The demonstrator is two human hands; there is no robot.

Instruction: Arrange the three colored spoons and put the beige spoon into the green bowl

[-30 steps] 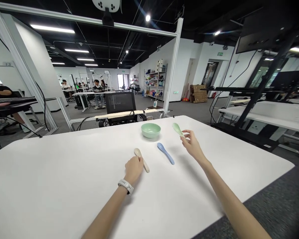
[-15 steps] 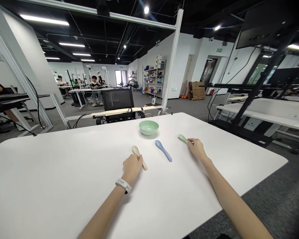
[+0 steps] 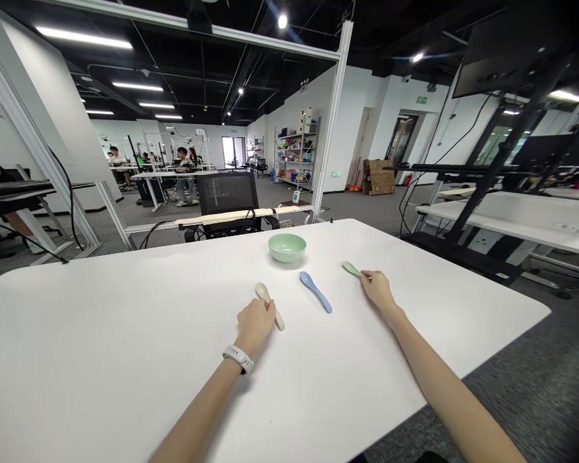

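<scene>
My left hand (image 3: pixel 255 321), with a pale watch band at the wrist, is closed on the middle of a cream spoon (image 3: pixel 262 292). That spoon's bowl points away from me and its handle end shows beside my fingers. Further right, my right hand (image 3: pixel 379 287) pinches the handle of a light green spoon (image 3: pixel 351 268), whose bowl points to the far left. Between the two hands a blue spoon (image 3: pixel 315 292) lies on the table, touched by neither. Beyond the spoons stands a green bowl (image 3: pixel 287 248), upright.
The white table (image 3: pixel 125 341) has its right edge beneath my right forearm. Behind its far edge are a black chair (image 3: pixel 228 193) and a metal frame post (image 3: pixel 332 122). Another white desk (image 3: pixel 525 225) stands to the right. Several people sit at distant desks.
The light green spoon and my right hand have shifted very slightly. My left hand stays on the cream spoon; the view has moved a little.
</scene>
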